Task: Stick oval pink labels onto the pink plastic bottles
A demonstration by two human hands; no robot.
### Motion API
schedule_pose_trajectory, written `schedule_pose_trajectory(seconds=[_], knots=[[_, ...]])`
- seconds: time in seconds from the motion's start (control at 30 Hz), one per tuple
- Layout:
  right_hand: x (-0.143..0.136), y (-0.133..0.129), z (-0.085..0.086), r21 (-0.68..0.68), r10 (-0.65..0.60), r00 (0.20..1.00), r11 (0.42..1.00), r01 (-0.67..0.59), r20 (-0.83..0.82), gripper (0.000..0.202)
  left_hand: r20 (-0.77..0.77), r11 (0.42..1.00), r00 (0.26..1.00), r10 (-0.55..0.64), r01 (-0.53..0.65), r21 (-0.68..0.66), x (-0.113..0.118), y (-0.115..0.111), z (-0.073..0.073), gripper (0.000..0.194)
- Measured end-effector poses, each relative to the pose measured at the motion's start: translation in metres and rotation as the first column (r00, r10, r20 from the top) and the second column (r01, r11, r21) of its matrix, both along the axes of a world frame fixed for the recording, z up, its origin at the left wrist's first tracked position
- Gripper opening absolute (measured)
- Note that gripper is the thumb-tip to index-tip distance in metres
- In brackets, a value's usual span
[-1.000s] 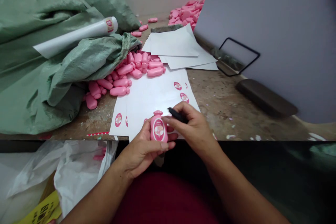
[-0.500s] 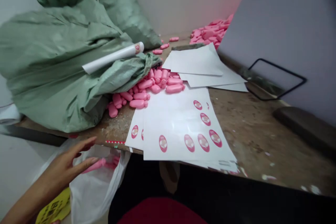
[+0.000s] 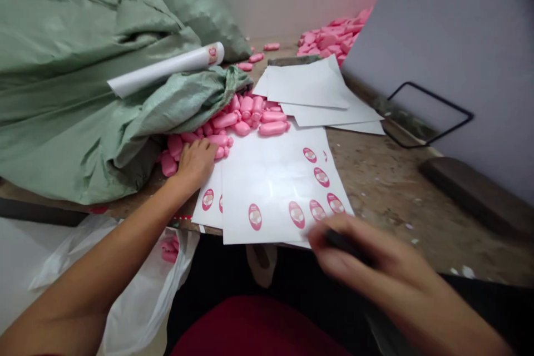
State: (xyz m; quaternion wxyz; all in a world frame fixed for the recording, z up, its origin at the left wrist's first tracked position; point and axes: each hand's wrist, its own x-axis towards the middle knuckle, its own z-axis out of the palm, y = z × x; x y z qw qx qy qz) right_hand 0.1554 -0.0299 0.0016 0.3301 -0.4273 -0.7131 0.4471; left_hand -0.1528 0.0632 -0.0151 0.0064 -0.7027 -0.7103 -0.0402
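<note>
My left hand (image 3: 195, 162) reaches onto the front of a pile of small pink bottle-shaped pieces (image 3: 273, 128). Its fingers curl over a pink bottle (image 3: 220, 152) at the pile's near edge; the fingertips are partly hidden. Low on the right, my right hand (image 3: 367, 258) is smeared by motion, closed around a slim dark tool (image 3: 348, 246) whose kind does not show. It hovers by the near edge of a white sticker sheet (image 3: 267, 178), which bears several oval pink labels (image 3: 297, 214). Another label sheet lies partly under it on the left.
A big green sack (image 3: 83, 78) spills the pink pieces, with a rolled white sheet (image 3: 167, 69) on it. White papers (image 3: 308, 86) lie behind the labels. A white plastic bag (image 3: 137, 289) hangs below the table edge. A grey panel (image 3: 450, 39) with a black wire frame (image 3: 429, 101) stands right.
My left hand has moved from above the plastic bag, up and right onto the pink pile. The pink piece near its fingers is gone from there. My right hand has come into view.
</note>
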Motion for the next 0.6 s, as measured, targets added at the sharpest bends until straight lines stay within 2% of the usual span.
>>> schedule_pose_trajectory(seconds=[0.07, 0.1, 0.13, 0.17, 0.2, 0.23, 0.27, 0.3, 0.33, 0.37, 0.4, 0.43, 0.5, 0.6], knots=[[-0.015, 0.017, -0.006, -0.057, -0.043, 0.994, 0.997, 0.048, 0.101, 0.023, 0.028, 1.000, 0.999, 0.026, -0.026, 0.004, 0.004, -0.007, 0.000, 0.031], [-0.023, 0.025, -0.010, -0.058, -0.048, 0.984, 0.997, 0.059, 0.169, 0.024, 0.095, 0.999, 0.995, 0.044, -0.046, 0.022, 0.008, -0.013, 0.001, 0.030], [-0.029, 0.032, -0.014, -0.047, -0.036, 0.973, 0.998, 0.048, 0.228, 0.024, 0.219, 0.996, 0.974, 0.062, -0.073, 0.044, 0.015, -0.021, 0.002, 0.029], [-0.035, 0.037, -0.018, -0.019, -0.023, 0.958, 0.999, 0.030, 0.285, 0.024, 0.405, 0.994, 0.912, 0.074, -0.101, 0.048, 0.024, -0.030, 0.002, 0.028], [-0.039, 0.040, -0.022, 0.017, -0.011, 0.941, 1.000, 0.006, 0.338, 0.023, 0.621, 0.991, 0.780, 0.083, -0.129, 0.029, 0.034, -0.040, 0.001, 0.027], [-0.043, 0.041, -0.025, 0.060, -0.006, 0.923, 0.998, -0.018, 0.385, 0.022, 0.820, 0.990, 0.564, 0.100, -0.138, -0.026, 0.045, -0.050, 0.000, 0.027], [-0.045, 0.041, -0.029, 0.106, -0.011, 0.905, 0.994, -0.037, 0.426, 0.021, 0.942, 0.988, 0.310, 0.132, -0.121, -0.099, 0.056, -0.059, -0.002, 0.029], [-0.047, 0.041, -0.031, 0.152, -0.025, 0.888, 0.987, -0.051, 0.460, 0.019, 0.983, 0.981, 0.077, 0.170, -0.104, -0.161, 0.066, -0.066, -0.005, 0.032], [-0.048, 0.040, -0.034, 0.196, -0.043, 0.874, 0.979, -0.061, 0.485, 0.019, 0.974, 0.973, -0.107, 0.200, -0.094, -0.210, 0.074, -0.072, -0.008, 0.035], [-0.049, 0.039, -0.036, 0.238, -0.062, 0.864, 0.969, -0.068, 0.499, 0.018, 0.949, 0.964, -0.228, 0.217, -0.103, -0.245, 0.080, -0.076, -0.012, 0.038], [-0.050, 0.038, -0.038, 0.273, -0.076, 0.859, 0.959, -0.076, 0.506, 0.018, 0.929, 0.955, -0.298, 0.220, -0.127, -0.267, 0.085, -0.078, -0.015, 0.040], [-0.051, 0.037, -0.041, 0.304, -0.090, 0.857, 0.949, -0.081, 0.507, 0.018, 0.917, 0.948, -0.335, 0.218, -0.150, -0.280, 0.087, -0.079, -0.018, 0.043], [-0.052, 0.035, -0.044, 0.355, -0.114, 0.856, 0.931, -0.085, 0.504, 0.018, 0.906, 0.938, -0.362, 0.220, -0.175, -0.298, 0.088, -0.078, -0.022, 0.043], [-0.054, 0.034, -0.048, 0.418, -0.153, 0.847, 0.904, -0.088, 0.509, 0.018, 0.903, 0.936, -0.362, 0.231, -0.171, -0.308, 0.085, -0.075, -0.023, 0.042]])
